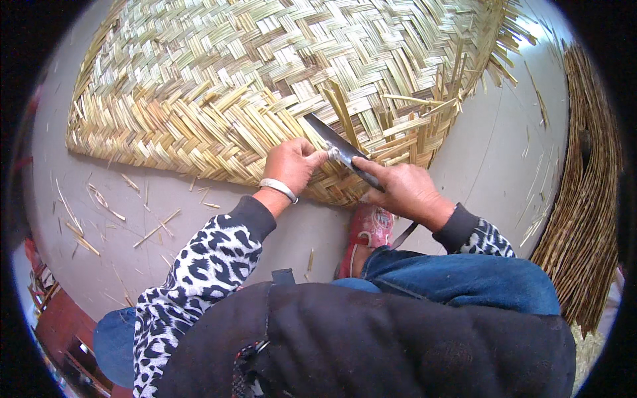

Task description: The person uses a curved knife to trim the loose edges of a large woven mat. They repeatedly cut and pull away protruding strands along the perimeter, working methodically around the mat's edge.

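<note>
Woven mat (219, 86) of pale split strips lies flat on the grey floor (491, 152), near edge toward the seated person. Right hand (405, 191) closed around the handle of a dark-bladed knife (332, 140), blade laid across the mat's edge among loose strip ends. Left hand (292, 162) curled, fingertips pinching at the weave just beside the blade. Red shoe (368, 229) beneath the right wrist. Strip offcuts (99, 199) scattered left.

Woven mat (219, 86), scraps (156, 231) on floor (491, 159)
</note>
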The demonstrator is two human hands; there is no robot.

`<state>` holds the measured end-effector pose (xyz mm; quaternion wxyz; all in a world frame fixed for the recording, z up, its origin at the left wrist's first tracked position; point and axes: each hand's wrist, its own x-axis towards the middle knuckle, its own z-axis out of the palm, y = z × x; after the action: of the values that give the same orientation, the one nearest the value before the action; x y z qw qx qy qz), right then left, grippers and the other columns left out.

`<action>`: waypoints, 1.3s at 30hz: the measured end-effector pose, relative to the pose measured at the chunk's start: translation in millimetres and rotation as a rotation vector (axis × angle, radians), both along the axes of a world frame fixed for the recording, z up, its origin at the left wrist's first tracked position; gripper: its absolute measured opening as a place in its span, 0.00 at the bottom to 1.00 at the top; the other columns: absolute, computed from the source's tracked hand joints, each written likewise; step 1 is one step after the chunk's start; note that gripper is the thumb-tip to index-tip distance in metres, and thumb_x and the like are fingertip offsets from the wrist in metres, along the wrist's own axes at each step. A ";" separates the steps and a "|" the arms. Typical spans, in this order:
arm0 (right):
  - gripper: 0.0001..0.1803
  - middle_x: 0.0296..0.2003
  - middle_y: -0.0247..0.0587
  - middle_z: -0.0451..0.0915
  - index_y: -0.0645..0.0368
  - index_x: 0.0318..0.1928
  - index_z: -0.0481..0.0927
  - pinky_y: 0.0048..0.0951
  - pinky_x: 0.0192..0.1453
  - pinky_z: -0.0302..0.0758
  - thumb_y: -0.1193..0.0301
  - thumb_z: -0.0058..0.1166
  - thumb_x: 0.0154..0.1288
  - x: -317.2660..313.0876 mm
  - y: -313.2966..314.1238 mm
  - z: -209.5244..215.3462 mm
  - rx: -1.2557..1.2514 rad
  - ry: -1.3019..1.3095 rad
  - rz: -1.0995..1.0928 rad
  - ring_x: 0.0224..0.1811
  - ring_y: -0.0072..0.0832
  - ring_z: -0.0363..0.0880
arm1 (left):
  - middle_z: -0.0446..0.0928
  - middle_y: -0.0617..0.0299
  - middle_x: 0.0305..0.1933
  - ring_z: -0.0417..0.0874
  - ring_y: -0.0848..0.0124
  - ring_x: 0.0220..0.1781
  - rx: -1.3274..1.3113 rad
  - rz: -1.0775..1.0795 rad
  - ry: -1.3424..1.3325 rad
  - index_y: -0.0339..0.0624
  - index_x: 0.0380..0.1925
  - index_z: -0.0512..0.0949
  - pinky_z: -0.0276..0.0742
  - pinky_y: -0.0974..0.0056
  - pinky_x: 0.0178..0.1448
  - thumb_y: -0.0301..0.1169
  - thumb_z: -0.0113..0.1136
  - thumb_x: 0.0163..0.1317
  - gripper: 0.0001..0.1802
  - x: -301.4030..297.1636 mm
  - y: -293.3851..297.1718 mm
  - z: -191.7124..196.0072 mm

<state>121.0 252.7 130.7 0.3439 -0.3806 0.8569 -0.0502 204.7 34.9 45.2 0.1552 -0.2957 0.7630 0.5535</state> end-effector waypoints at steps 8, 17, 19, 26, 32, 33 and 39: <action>0.31 0.24 0.49 0.80 0.41 0.62 0.79 0.43 0.34 0.78 0.70 0.59 0.54 -51.7 24.1 92.8 0.316 0.001 0.237 0.26 0.45 0.83 | 0.81 0.47 0.27 0.82 0.46 0.33 -0.510 -0.257 0.045 0.42 0.25 0.79 0.77 0.47 0.38 0.48 0.68 0.57 0.19 -8.5 5.3 -14.2; 0.32 0.45 0.38 0.85 0.55 0.64 0.78 0.33 0.43 0.79 0.73 0.61 0.55 -82.1 64.2 99.6 -0.025 -0.829 -0.210 0.39 0.27 0.82 | 0.83 0.55 0.27 0.85 0.68 0.25 0.223 0.182 0.143 0.36 0.35 0.80 0.80 0.62 0.33 0.30 0.63 0.62 0.08 2.8 10.1 -3.7; 0.35 0.51 0.34 0.83 0.60 0.67 0.74 0.25 0.40 0.76 0.75 0.62 0.55 -84.4 75.5 99.1 -0.117 -1.091 -0.408 0.41 0.17 0.78 | 0.83 0.55 0.28 0.85 0.71 0.27 0.106 0.020 0.311 0.31 0.43 0.80 0.81 0.67 0.35 0.28 0.63 0.61 0.13 1.4 23.8 -3.3; 0.38 0.23 0.24 0.70 0.62 0.71 0.68 0.18 0.18 0.55 0.76 0.58 0.57 -57.2 85.1 81.3 -0.250 -1.250 -0.730 0.16 0.11 0.59 | 0.84 0.53 0.26 0.86 0.65 0.27 0.110 0.072 0.144 0.33 0.34 0.80 0.81 0.60 0.36 0.36 0.68 0.57 0.15 -26.4 59.8 -8.6; 0.35 0.20 0.20 0.65 0.56 0.72 0.67 0.17 0.18 0.54 0.78 0.55 0.63 -54.2 99.3 54.2 -0.250 -1.295 -0.762 0.16 0.10 0.57 | 0.84 0.51 0.25 0.86 0.69 0.23 0.292 0.176 0.041 0.30 0.31 0.81 0.81 0.63 0.28 0.32 0.63 0.62 0.12 -10.7 48.6 2.8; 0.35 0.20 0.19 0.64 0.56 0.72 0.67 0.17 0.18 0.54 0.77 0.56 0.63 -54.4 100.8 49.8 -0.267 -1.303 -0.772 0.16 0.10 0.57 | 0.84 0.51 0.25 0.86 0.69 0.23 0.355 0.236 0.041 0.29 0.31 0.81 0.80 0.63 0.27 0.31 0.62 0.62 0.12 -7.7 48.2 4.8; 0.34 0.19 0.19 0.63 0.56 0.72 0.67 0.17 0.17 0.55 0.75 0.56 0.65 -52.2 102.1 32.6 -0.264 -1.158 -0.821 0.16 0.10 0.57 | 0.84 0.58 0.31 0.86 0.73 0.27 0.335 0.119 0.047 0.32 0.49 0.81 0.82 0.68 0.32 0.28 0.60 0.65 0.14 -19.9 51.1 2.3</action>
<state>68.8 354.8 163.3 0.6476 0.0213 0.5978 -0.4720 184.8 86.0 47.5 0.1515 -0.2971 0.6448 0.6877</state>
